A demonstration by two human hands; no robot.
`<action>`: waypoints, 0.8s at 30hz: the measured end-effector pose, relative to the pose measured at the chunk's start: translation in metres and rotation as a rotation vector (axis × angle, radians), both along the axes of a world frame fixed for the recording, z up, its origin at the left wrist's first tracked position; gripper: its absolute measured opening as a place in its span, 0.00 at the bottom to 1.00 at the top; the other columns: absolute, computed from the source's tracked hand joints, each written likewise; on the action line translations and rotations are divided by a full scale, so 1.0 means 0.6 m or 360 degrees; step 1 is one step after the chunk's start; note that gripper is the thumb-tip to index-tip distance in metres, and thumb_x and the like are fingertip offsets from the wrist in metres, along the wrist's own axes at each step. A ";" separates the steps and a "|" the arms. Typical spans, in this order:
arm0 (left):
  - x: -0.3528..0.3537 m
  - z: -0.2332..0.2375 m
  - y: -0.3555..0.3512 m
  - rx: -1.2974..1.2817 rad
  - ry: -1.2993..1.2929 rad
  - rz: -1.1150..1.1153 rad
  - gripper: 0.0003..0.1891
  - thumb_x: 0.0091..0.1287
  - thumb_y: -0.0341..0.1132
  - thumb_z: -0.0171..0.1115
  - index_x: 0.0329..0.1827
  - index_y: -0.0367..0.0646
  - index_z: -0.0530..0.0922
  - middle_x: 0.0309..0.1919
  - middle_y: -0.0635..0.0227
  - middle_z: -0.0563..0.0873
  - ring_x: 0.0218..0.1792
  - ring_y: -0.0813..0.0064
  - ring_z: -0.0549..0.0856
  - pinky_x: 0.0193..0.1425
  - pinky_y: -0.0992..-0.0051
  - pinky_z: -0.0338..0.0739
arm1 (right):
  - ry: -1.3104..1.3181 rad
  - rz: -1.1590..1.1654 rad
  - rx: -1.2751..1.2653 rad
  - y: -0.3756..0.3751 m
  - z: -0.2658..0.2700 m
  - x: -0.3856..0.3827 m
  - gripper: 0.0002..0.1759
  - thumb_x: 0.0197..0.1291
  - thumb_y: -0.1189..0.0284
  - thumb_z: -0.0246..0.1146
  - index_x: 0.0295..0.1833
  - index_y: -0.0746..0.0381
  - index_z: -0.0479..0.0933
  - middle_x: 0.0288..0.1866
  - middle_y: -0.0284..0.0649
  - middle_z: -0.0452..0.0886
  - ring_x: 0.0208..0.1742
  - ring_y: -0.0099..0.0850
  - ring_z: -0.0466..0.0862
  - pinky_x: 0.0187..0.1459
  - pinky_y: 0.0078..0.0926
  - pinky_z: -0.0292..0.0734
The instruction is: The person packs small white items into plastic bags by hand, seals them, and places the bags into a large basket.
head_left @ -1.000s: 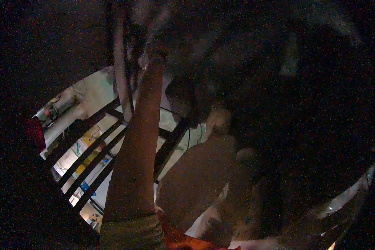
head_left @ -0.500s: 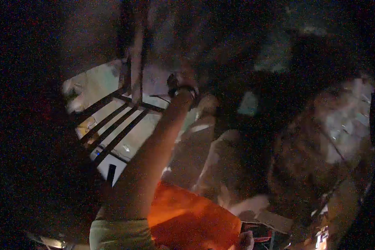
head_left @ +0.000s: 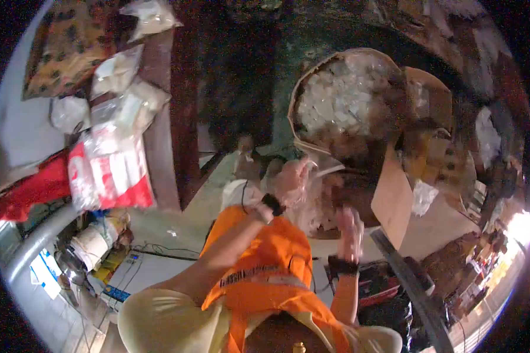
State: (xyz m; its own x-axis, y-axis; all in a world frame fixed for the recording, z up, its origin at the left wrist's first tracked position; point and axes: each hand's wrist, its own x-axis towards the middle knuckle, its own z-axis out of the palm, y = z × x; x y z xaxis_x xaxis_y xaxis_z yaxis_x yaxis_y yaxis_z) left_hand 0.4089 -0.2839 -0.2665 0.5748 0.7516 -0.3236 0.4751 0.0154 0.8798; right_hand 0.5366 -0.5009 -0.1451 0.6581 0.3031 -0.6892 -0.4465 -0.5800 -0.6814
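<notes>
My left hand (head_left: 291,181), with a black watch on its wrist, is in front of my orange apron (head_left: 268,235), close to the near edge of a round-looking carton (head_left: 297,141). Its fingers point away to the right, apart and blurred, with nothing seen in them. The carton is full of small pale packets (head_left: 347,97). My right hand (head_left: 350,232), with a dark band at the wrist, is raised to the right of the apron, fingers stretched forward and smeared by motion. A cardboard flap (head_left: 393,197) stands just to its right. A clear plastic sheet or bag (head_left: 315,206) lies between the hands.
At left, a dark-brown board (head_left: 162,117) stands beside several clear bags (head_left: 126,109) and a red-and-white package (head_left: 109,173). More cartons (head_left: 433,103) are at right. A dark bar (head_left: 412,285) slants along the lower right. Cables (head_left: 159,252) trail on the floor at left.
The view has brightened and shifted, bringing the carton of packets into clear sight. My left arm, stretched far forward before, has drawn back before the apron. My right hand is higher.
</notes>
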 end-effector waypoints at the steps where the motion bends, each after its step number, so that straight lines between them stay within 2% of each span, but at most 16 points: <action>1: -0.020 0.081 -0.006 -0.0500 -0.0347 -0.0016 0.13 0.76 0.39 0.54 0.56 0.44 0.79 0.37 0.68 0.84 0.40 0.77 0.83 0.44 0.69 0.80 | 0.0015 0.0008 0.0080 0.094 0.047 0.009 0.26 0.69 0.52 0.59 0.60 0.62 0.76 0.49 0.40 0.83 0.54 0.29 0.81 0.52 0.27 0.75; 2: -0.040 0.162 -0.012 -0.1025 -0.0615 0.0017 0.13 0.77 0.39 0.53 0.57 0.44 0.78 0.36 0.71 0.84 0.40 0.83 0.83 0.44 0.72 0.80 | 0.0244 -0.0005 0.0409 0.097 0.055 0.027 0.27 0.69 0.56 0.60 0.64 0.64 0.74 0.55 0.42 0.82 0.55 0.32 0.82 0.52 0.32 0.77; 3: -0.077 0.220 -0.009 -0.1494 -0.0836 0.0021 0.13 0.78 0.38 0.52 0.58 0.43 0.78 0.37 0.72 0.83 0.41 0.86 0.81 0.45 0.74 0.80 | 0.0316 0.0046 0.0577 0.118 0.090 0.037 0.27 0.68 0.56 0.60 0.64 0.64 0.74 0.54 0.42 0.82 0.54 0.32 0.83 0.52 0.32 0.77; 6: -0.136 0.387 0.015 -0.1336 -0.0929 -0.0105 0.15 0.77 0.33 0.52 0.63 0.42 0.76 0.48 0.72 0.84 0.47 0.85 0.81 0.52 0.77 0.78 | 0.0290 0.0388 0.0779 0.193 0.225 0.032 0.25 0.68 0.57 0.62 0.62 0.64 0.76 0.50 0.42 0.84 0.50 0.32 0.84 0.50 0.32 0.79; 7: -0.159 0.440 0.023 -0.0780 -0.0777 -0.0117 0.15 0.77 0.32 0.52 0.65 0.44 0.76 0.51 0.72 0.84 0.50 0.83 0.81 0.54 0.77 0.77 | 0.0238 0.0519 0.0800 0.218 0.276 0.013 0.25 0.67 0.58 0.63 0.61 0.64 0.77 0.49 0.42 0.84 0.48 0.32 0.84 0.49 0.32 0.79; 8: -0.197 0.536 0.044 -0.0850 -0.0637 -0.0120 0.16 0.78 0.35 0.53 0.65 0.45 0.77 0.54 0.73 0.84 0.52 0.82 0.81 0.58 0.77 0.76 | 0.0189 0.0645 0.0800 0.240 0.322 -0.010 0.24 0.67 0.58 0.63 0.61 0.64 0.77 0.48 0.42 0.85 0.47 0.33 0.84 0.48 0.32 0.80; 11: -0.309 0.576 0.072 -0.0965 -0.0591 0.0102 0.16 0.78 0.38 0.54 0.64 0.46 0.78 0.53 0.73 0.84 0.52 0.83 0.81 0.57 0.77 0.76 | 0.0114 0.1055 0.0658 0.327 0.404 -0.066 0.23 0.66 0.59 0.65 0.59 0.64 0.79 0.44 0.42 0.86 0.42 0.33 0.86 0.46 0.31 0.82; 12: -0.334 0.661 0.092 -0.1149 -0.0789 0.0274 0.16 0.77 0.42 0.55 0.62 0.46 0.79 0.52 0.74 0.84 0.45 0.84 0.81 0.51 0.79 0.76 | 0.0115 0.1321 0.0462 0.366 0.414 -0.083 0.21 0.67 0.60 0.65 0.53 0.67 0.81 0.42 0.42 0.87 0.40 0.29 0.86 0.44 0.28 0.81; 15: -0.448 0.651 0.091 -0.0980 -0.0682 0.0587 0.14 0.77 0.40 0.57 0.59 0.46 0.80 0.49 0.75 0.85 0.37 0.84 0.79 0.43 0.79 0.76 | 0.0406 0.1241 0.0584 0.430 0.412 -0.175 0.17 0.66 0.63 0.66 0.49 0.68 0.82 0.38 0.42 0.87 0.38 0.28 0.85 0.44 0.24 0.80; 16: -0.494 0.642 0.085 -0.0896 -0.0749 0.0644 0.13 0.75 0.39 0.57 0.58 0.46 0.81 0.47 0.75 0.86 0.35 0.84 0.78 0.42 0.79 0.76 | 0.0405 0.1307 0.0554 0.448 0.419 -0.212 0.14 0.65 0.68 0.65 0.46 0.69 0.81 0.35 0.41 0.86 0.35 0.28 0.84 0.39 0.24 0.79; 18: -0.582 0.617 0.086 -0.0719 -0.0884 0.0754 0.12 0.73 0.36 0.59 0.56 0.46 0.82 0.45 0.75 0.86 0.32 0.84 0.77 0.39 0.78 0.76 | 0.0335 0.1429 0.0530 0.481 0.422 -0.290 0.13 0.65 0.67 0.65 0.45 0.68 0.82 0.35 0.40 0.87 0.37 0.27 0.85 0.41 0.24 0.79; 19: -0.627 0.609 0.092 -0.0618 -0.0667 0.0773 0.12 0.72 0.35 0.59 0.56 0.47 0.82 0.45 0.75 0.87 0.32 0.84 0.77 0.38 0.78 0.75 | 0.0304 0.1489 0.0512 0.494 0.416 -0.330 0.13 0.64 0.66 0.66 0.44 0.67 0.83 0.34 0.40 0.87 0.38 0.27 0.85 0.42 0.24 0.79; 20: -0.673 0.606 0.100 -0.0532 -0.0442 0.0792 0.13 0.70 0.34 0.60 0.56 0.47 0.82 0.44 0.74 0.87 0.32 0.84 0.76 0.38 0.78 0.75 | 0.0073 0.1711 0.0830 0.499 0.364 -0.348 0.14 0.63 0.63 0.65 0.43 0.63 0.85 0.35 0.38 0.88 0.37 0.28 0.86 0.42 0.26 0.79; 22: -0.753 0.610 0.126 -0.0374 -0.0115 0.0865 0.15 0.66 0.35 0.61 0.56 0.48 0.82 0.45 0.70 0.87 0.33 0.82 0.79 0.37 0.76 0.75 | -0.0105 0.1897 0.0847 0.527 0.343 -0.402 0.14 0.61 0.60 0.66 0.42 0.60 0.86 0.37 0.39 0.88 0.38 0.31 0.87 0.44 0.29 0.80; 24: -0.823 0.611 0.144 0.0100 0.0335 0.1037 0.17 0.66 0.34 0.61 0.58 0.48 0.82 0.42 0.63 0.88 0.41 0.74 0.85 0.43 0.74 0.79 | -0.0191 0.2016 0.0845 0.546 0.343 -0.446 0.14 0.60 0.59 0.66 0.42 0.58 0.86 0.38 0.39 0.88 0.38 0.33 0.87 0.45 0.30 0.81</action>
